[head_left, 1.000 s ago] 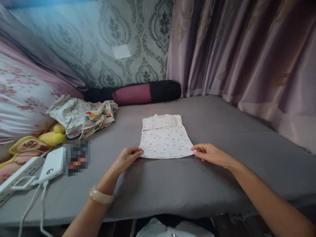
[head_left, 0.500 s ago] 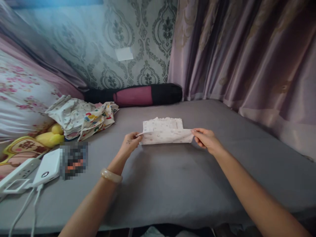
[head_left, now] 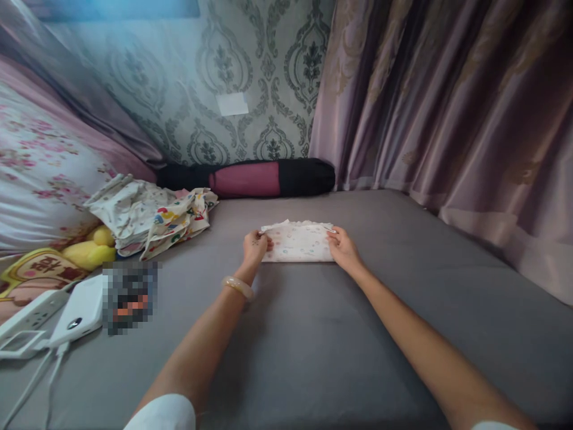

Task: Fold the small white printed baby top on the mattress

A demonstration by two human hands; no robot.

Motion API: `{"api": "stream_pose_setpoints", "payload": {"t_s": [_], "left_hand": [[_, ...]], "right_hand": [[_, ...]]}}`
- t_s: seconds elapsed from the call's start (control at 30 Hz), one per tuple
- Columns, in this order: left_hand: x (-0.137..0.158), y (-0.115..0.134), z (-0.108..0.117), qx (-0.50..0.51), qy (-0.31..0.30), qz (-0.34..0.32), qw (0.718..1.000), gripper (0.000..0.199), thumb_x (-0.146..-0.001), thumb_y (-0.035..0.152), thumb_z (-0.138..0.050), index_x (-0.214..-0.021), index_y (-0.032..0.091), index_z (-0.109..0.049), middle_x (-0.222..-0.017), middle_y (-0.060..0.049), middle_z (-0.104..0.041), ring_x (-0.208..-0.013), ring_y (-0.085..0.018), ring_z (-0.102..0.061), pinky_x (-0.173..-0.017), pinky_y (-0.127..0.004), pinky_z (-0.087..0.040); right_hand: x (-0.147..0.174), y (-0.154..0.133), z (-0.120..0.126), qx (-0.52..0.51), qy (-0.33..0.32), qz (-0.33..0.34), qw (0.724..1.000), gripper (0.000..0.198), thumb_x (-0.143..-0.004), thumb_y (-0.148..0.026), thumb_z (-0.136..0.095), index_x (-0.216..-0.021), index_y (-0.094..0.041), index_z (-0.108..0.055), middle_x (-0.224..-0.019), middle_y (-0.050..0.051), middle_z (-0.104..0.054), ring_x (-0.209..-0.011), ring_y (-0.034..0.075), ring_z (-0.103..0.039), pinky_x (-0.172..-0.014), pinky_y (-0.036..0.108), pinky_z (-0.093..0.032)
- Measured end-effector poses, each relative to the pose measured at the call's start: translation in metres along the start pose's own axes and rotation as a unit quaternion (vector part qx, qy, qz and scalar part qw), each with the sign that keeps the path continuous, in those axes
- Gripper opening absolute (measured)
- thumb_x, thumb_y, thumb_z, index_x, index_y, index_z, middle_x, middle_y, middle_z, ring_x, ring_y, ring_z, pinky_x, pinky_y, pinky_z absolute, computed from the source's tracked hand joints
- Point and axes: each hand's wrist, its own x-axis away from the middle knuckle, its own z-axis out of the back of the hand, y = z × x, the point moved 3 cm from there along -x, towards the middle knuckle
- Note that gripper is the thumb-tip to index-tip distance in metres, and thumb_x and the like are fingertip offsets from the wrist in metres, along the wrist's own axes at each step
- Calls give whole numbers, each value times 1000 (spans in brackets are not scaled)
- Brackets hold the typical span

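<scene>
Lying folded mid-bed [head_left: 313,334], the pale, dot-printed garment [head_left: 298,243] forms a flat rectangle; left hand [head_left: 256,246] and right hand [head_left: 342,248] pinch its ends.

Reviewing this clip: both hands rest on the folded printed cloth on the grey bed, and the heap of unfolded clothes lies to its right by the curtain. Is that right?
Not quite. The head view shows the heap of unfolded clothes to the left of the folded printed cloth, by the floral pillow, not by the curtain. The rest holds: the left hand and right hand both rest on the cloth's ends on the grey bed.
</scene>
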Motion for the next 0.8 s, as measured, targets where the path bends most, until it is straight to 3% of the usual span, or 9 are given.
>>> {"api": "stream_pose_setpoints", "payload": {"t_s": [0.1, 0.23, 0.63, 0.8], "left_hand": [[-10, -5, -4, -50, 17, -34, 998, 25, -76, 19, -49, -96, 11, -61, -80, -9, -69, -67, -15, -67, -63, -26, -54], [-18, -6, -7, -129, 26, -56, 990, 29, -75, 19, -50, -101, 12, -62, -84, -10, -70, -77, -19, -68, -68, -29, -53], [-27, -8, -15, -185, 47, -73, 979, 26, -84, 24, -40, -97, 15, -60, -87, -11, -69, -82, -20, -65, -69, -29, -49], [-24, -6, -17, -239, 85, -82, 964, 26, -87, 25, -39, -102, 14, -59, -96, -14, -68, -95, -24, -64, -81, -34, -47]], "right_hand": [[-6, 3, -9, 54, -6, 30, 998, 47, -85, -14, -44, -132, -17, -40, -127, 14, -60, -118, 18, -57, -102, 36, -43], [-13, 6, -18, 87, -7, 21, 996, 51, -84, -14, -45, -134, -19, -37, -128, 14, -59, -117, 20, -57, -101, 38, -43], [-29, 16, -23, 114, 1, 23, 993, 50, -84, -16, -44, -134, -18, -37, -126, 14, -60, -115, 20, -58, -100, 35, -44], [-28, 20, -27, 122, -9, 7, 992, 57, -84, -17, -45, -139, -17, -33, -129, 15, -57, -115, 21, -58, -100, 35, -44]]}}
